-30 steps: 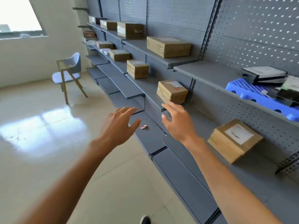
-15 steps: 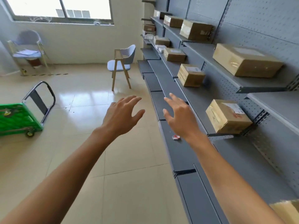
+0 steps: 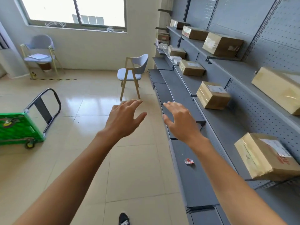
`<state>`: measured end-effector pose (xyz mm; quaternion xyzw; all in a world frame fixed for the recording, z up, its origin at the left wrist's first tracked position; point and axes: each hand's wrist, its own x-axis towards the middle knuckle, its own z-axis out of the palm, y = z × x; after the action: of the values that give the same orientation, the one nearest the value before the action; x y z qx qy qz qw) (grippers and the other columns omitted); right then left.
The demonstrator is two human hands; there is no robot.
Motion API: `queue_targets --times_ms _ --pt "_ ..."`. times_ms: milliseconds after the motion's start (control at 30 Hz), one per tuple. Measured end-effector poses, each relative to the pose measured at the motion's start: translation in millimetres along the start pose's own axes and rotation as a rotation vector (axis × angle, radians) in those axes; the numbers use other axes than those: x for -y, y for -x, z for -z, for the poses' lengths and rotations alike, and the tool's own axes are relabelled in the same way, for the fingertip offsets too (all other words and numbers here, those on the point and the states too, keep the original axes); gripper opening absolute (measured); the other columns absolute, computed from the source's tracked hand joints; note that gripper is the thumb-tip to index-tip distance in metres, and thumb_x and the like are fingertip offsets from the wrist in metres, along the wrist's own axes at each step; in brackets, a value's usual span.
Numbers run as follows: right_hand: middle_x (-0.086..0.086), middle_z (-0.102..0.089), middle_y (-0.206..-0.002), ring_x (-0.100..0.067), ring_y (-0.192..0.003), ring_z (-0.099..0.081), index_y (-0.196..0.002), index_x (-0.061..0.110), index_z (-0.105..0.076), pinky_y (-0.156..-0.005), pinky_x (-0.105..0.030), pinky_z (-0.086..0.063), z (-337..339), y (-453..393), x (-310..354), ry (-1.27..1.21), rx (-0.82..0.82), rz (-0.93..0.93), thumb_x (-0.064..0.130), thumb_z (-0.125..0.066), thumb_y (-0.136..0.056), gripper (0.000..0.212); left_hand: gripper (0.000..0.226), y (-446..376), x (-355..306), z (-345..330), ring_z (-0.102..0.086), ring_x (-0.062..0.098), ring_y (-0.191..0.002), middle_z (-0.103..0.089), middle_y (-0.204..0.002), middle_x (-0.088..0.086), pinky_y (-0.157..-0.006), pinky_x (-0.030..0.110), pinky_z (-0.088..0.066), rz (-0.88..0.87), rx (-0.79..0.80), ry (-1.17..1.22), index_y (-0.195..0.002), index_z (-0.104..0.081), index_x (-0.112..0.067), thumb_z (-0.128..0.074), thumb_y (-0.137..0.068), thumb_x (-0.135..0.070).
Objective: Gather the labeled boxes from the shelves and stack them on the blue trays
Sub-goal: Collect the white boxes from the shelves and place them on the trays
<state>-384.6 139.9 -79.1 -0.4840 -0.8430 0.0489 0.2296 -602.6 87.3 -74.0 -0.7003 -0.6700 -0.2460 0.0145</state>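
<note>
Along the grey metal pegboard shelves (image 3: 183, 95), both arms reach forward, the left hand (image 3: 123, 118) and right hand (image 3: 181, 121) with fingers spread wide, holding nothing. The brown cardboard labeled boxes (image 3: 212, 95) sit well apart on the shelves to the right; no blue trays show. Best to pick one box, turn square to it, and clasp opposite sides before lifting.
</note>
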Motion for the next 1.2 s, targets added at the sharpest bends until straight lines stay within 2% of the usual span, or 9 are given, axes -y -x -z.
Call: queue_targets --times_ms 267,500,967,1200 --pt "-0.004 -0.048 -0.152 -0.018 -0.144 -0.036 -0.148 0.017 -0.047 -0.118 -0.04 -0.032 -43.0 -128.6 -6.0 -0.018 0.024 -0.047 0.034 -0.054 -0.1 0.051 0.055 -113.3 82.1 -19.9 -0.047 0.022 -0.138 -0.054 -0.148 -0.001 -0.107 0.047 -0.041 -0.01 0.05 -0.006 -0.147 -0.048 -0.023 -0.051 -0.099 -0.05" --pt "-0.004 -0.049 -0.15 -0.018 -0.143 -0.038 -0.147 0.016 -0.049 -0.116 -0.039 -0.034 -77.5 -201.7 -38.9 -0.065 0.057 -0.102 0.032 -0.055 -0.1 0.05 0.054 -189.5 116.0 -49.8 -0.045 0.023 -0.139 -0.053 -0.148 -0.002 -0.108 0.048 -0.04 -0.021 0.085 0.014 -0.146 -0.048 -0.023 -0.052 -0.099 -0.049" --pt "-0.003 -0.054 -0.147 -0.017 -0.14 -0.042 -0.143 0.016 -0.053 -0.113 -0.033 -0.035 -148.7 -394.5 -183.5 -0.152 0.072 -0.131 0.03 -0.056 -0.099 0.046 0.055 -415.4 139.7 -159.8 -0.044 0.02 -0.14 -0.054 -0.148 -0.003 -0.107 0.045 -0.04 -0.016 0.152 -0.03 -0.147 -0.049 -0.024 -0.051 -0.099 -0.051" --pt "-0.005 -0.056 -0.144 -0.019 -0.138 -0.046 -0.139 0.014 -0.058 -0.114 -0.035 -0.036 -161.9 -497.7 -220.6 -0.178 0.055 -0.084 0.027 -0.057 -0.099 0.042 0.053 -510.2 163.4 -187.9 -0.04 0.018 -0.143 -0.054 -0.147 -0.003 -0.109 0.044 -0.037 0.009 0.116 -0.044 -0.145 -0.052 -0.023 -0.053 -0.099 -0.049"
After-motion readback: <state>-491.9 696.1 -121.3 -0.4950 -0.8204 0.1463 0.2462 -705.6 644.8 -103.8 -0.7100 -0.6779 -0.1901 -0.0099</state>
